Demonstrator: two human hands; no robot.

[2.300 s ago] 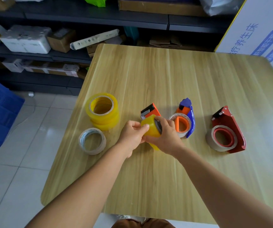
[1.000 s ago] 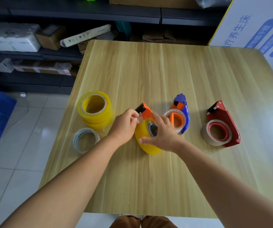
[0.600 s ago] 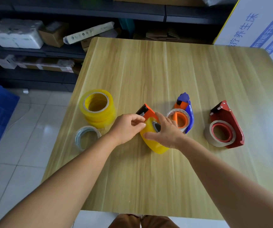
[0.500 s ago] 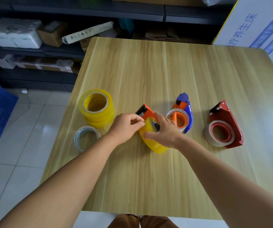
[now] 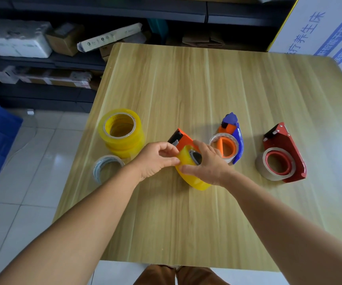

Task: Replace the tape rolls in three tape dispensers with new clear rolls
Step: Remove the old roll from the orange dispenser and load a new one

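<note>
A: Where are the hands?

B: Both meet at the table's centre. The left hand (image 5: 155, 159) has thumb and fingers curled in a pinch at the rim of the new roll (image 5: 190, 171), up by the serrated blade of the orange dispenser (image 5: 183, 139). Probably it has the loose tape end, though the film is too thin to see. The right hand (image 5: 207, 165) lies over the roll from three o'clock, fingers bent round it, thumb along its near face, steadying it on the dispenser's hub.

A: So the first dispenser is loaded?

B: I'd judge so; the threading to the blade looks unfinished.

A: How will that roll handle?

B: A full roll: firm, moderately weighty, smooth-sided, so it can slip or turn on the hub. Hold it across the flat faces or by the core. The free end is thin, limp and sticky; pinch it at the very tip and keep it taut, or it folds on itself. Keep fingers off the teeth.

A: And further out?

B: At ten o'clock from the hands stands a stack of yellowish rolls (image 5: 121, 132); at nine o'clock, just beside it, a thin, nearly spent roll (image 5: 106, 165) lies flat. At two o'clock is the blue dispenser (image 5: 237, 138), at three o'clock the red dispenser (image 5: 285, 149), each carrying a thin pale roll, not yet swapped. All sit on the wooden table (image 5: 186, 83).
</note>
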